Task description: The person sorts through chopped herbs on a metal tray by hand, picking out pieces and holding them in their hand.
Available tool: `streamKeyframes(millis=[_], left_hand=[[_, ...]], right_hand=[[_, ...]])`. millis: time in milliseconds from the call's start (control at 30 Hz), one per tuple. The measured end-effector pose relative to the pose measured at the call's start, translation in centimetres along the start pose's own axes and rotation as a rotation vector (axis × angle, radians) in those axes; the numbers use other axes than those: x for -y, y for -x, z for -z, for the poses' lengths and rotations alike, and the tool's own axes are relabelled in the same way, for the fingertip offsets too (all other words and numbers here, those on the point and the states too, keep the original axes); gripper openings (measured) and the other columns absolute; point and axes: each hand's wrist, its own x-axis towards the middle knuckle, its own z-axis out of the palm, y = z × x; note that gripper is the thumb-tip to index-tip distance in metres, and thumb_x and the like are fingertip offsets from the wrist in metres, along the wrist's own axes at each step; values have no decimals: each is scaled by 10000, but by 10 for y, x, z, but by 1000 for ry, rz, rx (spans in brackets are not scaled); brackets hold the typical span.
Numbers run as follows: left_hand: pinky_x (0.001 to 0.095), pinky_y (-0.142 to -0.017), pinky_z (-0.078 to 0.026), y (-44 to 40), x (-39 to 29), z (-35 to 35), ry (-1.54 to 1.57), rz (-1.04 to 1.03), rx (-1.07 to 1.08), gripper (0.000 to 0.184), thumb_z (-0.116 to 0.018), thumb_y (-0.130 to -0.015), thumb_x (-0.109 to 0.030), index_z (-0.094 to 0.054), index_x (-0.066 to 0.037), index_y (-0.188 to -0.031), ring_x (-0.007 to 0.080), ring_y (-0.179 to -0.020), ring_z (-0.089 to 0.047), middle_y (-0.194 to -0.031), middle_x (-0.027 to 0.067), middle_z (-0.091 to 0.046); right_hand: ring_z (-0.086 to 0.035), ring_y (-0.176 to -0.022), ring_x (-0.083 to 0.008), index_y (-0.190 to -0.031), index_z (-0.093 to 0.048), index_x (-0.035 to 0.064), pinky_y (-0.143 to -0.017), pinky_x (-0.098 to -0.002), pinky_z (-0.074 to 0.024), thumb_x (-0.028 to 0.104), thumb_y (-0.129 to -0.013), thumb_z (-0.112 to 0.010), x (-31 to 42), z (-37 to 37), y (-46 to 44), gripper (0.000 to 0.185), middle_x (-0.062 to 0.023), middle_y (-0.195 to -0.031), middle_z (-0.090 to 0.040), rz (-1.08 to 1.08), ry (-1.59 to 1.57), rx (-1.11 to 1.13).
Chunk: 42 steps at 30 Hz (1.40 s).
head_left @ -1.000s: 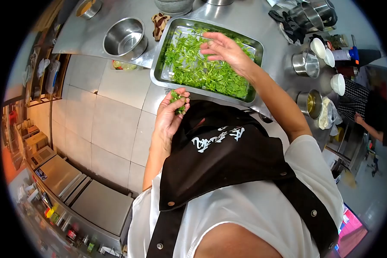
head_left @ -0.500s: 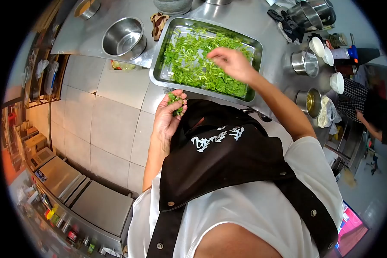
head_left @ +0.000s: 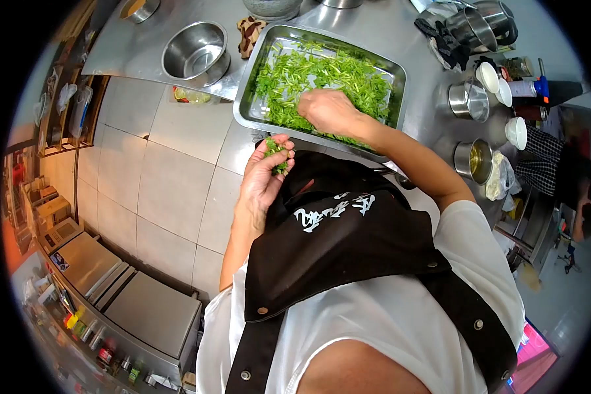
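chopped greens (head_left: 358,72) lie loose and spread over the bottom of a rectangular steel tray (head_left: 249,92), with bare metal showing through in places toward its far left corner. the right hand (head_left: 329,110) is over the near middle of the tray, back of the hand up, its fingers bunched together and pointing down at the greens. the fingertips are hidden beneath it, so i cannot tell whether they are clamped on anything. the left hand (head_left: 264,174) is just off the near edge of the tray, toward its left end, palm turned up, fingers and thumb curled around a small bunch of greens (head_left: 276,152) and closed on it. the near side of the tray is close to the person's dark apron (head_left: 341,243), which has white lettering.

the tray sits on a steel table (head_left: 121,49). just beyond its far left corner is a brown patterned cloth (head_left: 249,36), and to the left of that a round steel pot (head_left: 196,56). on the right, well apart from the tray, are small white bowls (head_left: 516,133), a pot of yellowish liquid (head_left: 473,161) and a plastic bag (head_left: 501,177). at the far right stands another person in a checked garment (head_left: 542,151).
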Motion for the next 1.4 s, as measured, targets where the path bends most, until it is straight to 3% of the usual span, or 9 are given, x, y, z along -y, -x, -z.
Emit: streamKeyframes(millis=[233, 467, 633, 733, 900, 967, 1167, 1300, 1400], left_hand=[[252, -725, -520, -1, -3, -8, -9, 15, -25, 290, -547, -805, 92, -582, -25, -1068, 150, -818, -609, -977, 93, -634], [259, -771, -531, -5, -4, -25, -19, 33, 26, 292, -531, -814, 98, -570, -23, -1076, 169, -883, -622, -1025, 111, -630], [262, -765, -536, -11, 1, -34, -6, 53, 24, 265, -550, -838, 58, -565, -34, -1086, 170, -875, -626, -1007, 102, -630], [252, -720, -537, -12, 5, -37, -14, 39, -11, 192, -602, -852, -10, -572, -41, -1039, 155, -811, -628, -932, 73, -633], [235, -661, -518, -16, 5, -25, -19, 16, -7, 178, -593, -854, -11, -588, -45, -1028, 126, -743, -593, -895, 60, -621], [232, -652, -512, -14, 4, -23, -10, 12, -20, 173, -595, -853, -12, -589, -45, -1022, 121, -733, -587, -889, 59, -619], [240, -664, -509, -11, 3, -19, 2, 21, -54, 169, -595, -848, -9, -589, -43, -1014, 125, -742, -582, -892, 65, -618], [246, -672, -508, -10, -1, -14, 2, 4, -46, 172, -590, -848, -5, -587, -42, -1015, 130, -753, -580, -908, 73, -618], [248, -676, -508, -7, -4, -3, 35, -24, -51, 177, -584, -850, -4, -586, -42, -1022, 132, -757, -580, -917, 77, -619]], right_hand=[[-528, -582, -117, -890, -670, 55, -510, -247, -418, 131, -773, -635, -20, 30, 3, 143, 1, -654, -578, -638, -1024, 248], [-496, -594, -35, -935, -651, 38, -496, -186, -377, 118, -805, -633, -23, 42, 15, 154, 29, -710, -580, -722, -1441, 337], [-569, -673, -95, -873, -643, 47, -577, -250, -454, 131, -815, -638, 14, 43, 20, 102, 3, -778, -631, -312, -1187, 219], [-622, -679, -225, -818, -644, 97, -628, -341, -483, 180, -737, -670, 32, 55, 22, 119, -70, -735, -626, -185, -417, 52], [-606, -657, -162, -893, -642, 95, -623, -307, -486, 145, -784, -625, 16, 55, 13, 122, -50, -800, -646, -166, -641, -2], [-618, -725, -171, -1039, -610, 95, -668, -304, -497, 116, -798, -588, -6, 55, -2, 243, -55, -867, -660, -317, -678, 5], [-584, -1021, -244, -1355, -371, 116, -839, -378, -480, -4, -810, -455, -44, 11, -61, 565, -124, -1213, -565, -69, -371, -127], [-618, -969, -277, -1377, -351, 198, -880, -393, -472, 59, -791, -463, -29, 22, -70, 612, -106, -1069, -643, -179, -348, 139], [-642, -797, -243, -1355, -387, 207, -759, -363, -500, 90, -809, -472, -43, 33, -56, 565, -70, -903, -671, -312, -380, 6]])
